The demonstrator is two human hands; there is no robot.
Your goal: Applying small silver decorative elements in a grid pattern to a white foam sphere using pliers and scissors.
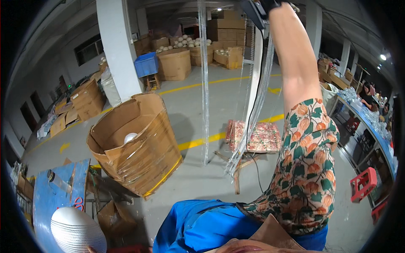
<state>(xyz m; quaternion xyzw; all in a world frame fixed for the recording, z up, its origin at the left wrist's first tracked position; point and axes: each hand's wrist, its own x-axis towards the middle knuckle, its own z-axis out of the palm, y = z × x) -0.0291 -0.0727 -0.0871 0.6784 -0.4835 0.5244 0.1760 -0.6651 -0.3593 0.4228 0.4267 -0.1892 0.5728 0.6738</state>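
At lower left, our left fingers (91, 250) touch the ridged white ball (78, 230) by the blue desk (44, 189); we cannot tell their grip. Our right arm (294, 55) stretches up toward a dark device (254, 14), those fingers unclear.

Open gap between cardboard box (141, 158) and hanging clear strands (204, 84), white post (255, 80) and patterned seat (265, 138) blocking further right

A ridged white ball (78, 230) is lower left, perhaps a dark tool (254, 14) above.
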